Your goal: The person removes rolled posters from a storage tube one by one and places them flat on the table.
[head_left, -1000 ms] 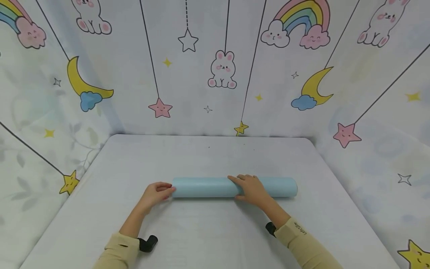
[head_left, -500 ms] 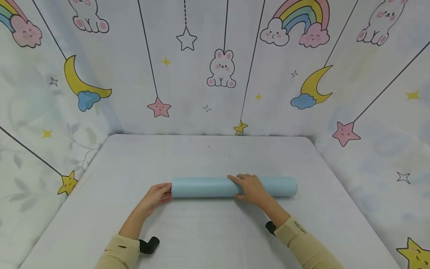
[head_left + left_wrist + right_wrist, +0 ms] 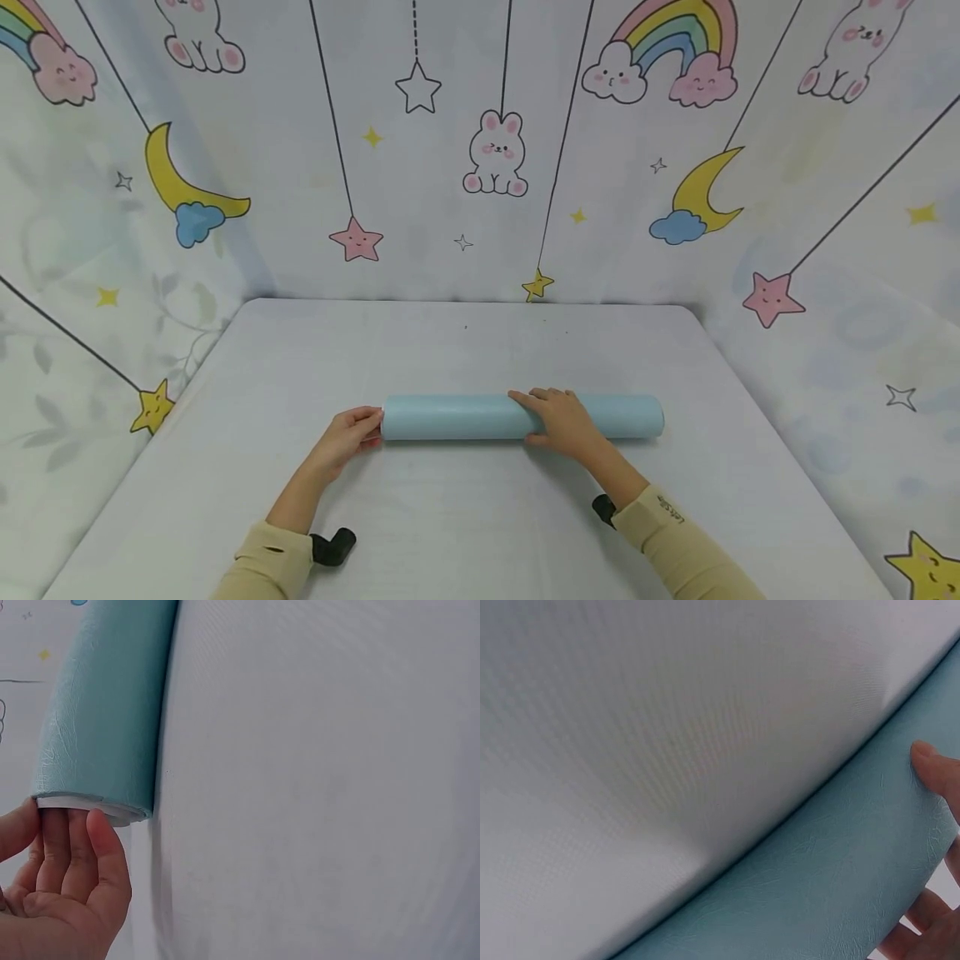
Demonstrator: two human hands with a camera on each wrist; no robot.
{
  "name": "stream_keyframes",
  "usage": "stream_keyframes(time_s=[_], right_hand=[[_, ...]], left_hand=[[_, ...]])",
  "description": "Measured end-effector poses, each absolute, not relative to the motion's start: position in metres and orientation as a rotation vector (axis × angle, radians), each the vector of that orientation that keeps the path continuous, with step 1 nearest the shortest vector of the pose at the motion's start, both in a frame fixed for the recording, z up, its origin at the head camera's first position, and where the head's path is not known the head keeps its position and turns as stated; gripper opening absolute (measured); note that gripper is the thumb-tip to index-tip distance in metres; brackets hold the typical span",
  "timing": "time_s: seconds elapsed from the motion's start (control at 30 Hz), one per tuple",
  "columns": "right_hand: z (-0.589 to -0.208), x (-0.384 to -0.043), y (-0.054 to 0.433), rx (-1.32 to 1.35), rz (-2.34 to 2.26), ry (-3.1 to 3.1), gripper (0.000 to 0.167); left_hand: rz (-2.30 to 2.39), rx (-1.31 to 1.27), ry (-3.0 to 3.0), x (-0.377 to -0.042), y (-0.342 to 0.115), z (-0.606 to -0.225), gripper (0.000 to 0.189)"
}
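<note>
A rolled-up light blue mat [image 3: 453, 418] lies crosswise on the white table, with a finely creased surface and a pale inner side at its left end. My left hand [image 3: 347, 440] is at that end; in the left wrist view its fingertips reach into the roll's opening while the thumb [image 3: 16, 831] meets the rim, pinching the edge. Across the roll, right of its middle, lies my right hand [image 3: 564, 427], gripping it with the thumb on the near side and fingers over the far side. The right wrist view shows that thumb [image 3: 934, 769] against the blue surface.
The white table [image 3: 465, 517] stretches around the roll, its far edge meeting a wall cloth [image 3: 420, 183] printed with rabbits, stars and moons. Black wrist devices [image 3: 333, 547] sit at both cuffs.
My left fingers have shifted from the outside of the roll's left end into its opening. The right hand has stayed in place, and the roll has hardly moved.
</note>
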State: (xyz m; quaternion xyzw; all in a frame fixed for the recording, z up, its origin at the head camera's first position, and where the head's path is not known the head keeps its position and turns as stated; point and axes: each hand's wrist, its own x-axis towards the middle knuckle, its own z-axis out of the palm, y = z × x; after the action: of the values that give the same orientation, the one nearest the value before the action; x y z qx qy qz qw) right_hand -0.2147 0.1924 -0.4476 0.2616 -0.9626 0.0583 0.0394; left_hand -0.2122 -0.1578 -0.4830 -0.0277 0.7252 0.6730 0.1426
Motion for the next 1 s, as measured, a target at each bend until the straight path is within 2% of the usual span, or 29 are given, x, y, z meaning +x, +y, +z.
stream_keyframes(time_s=[1.0], right_hand=[[-0.449, -0.212, 0.235, 0.715, 0.269, -2.951, 0.072]], left_hand=[[1.828, -0.119, 2.32, -0.21, -0.166, -0.472, 0.038]])
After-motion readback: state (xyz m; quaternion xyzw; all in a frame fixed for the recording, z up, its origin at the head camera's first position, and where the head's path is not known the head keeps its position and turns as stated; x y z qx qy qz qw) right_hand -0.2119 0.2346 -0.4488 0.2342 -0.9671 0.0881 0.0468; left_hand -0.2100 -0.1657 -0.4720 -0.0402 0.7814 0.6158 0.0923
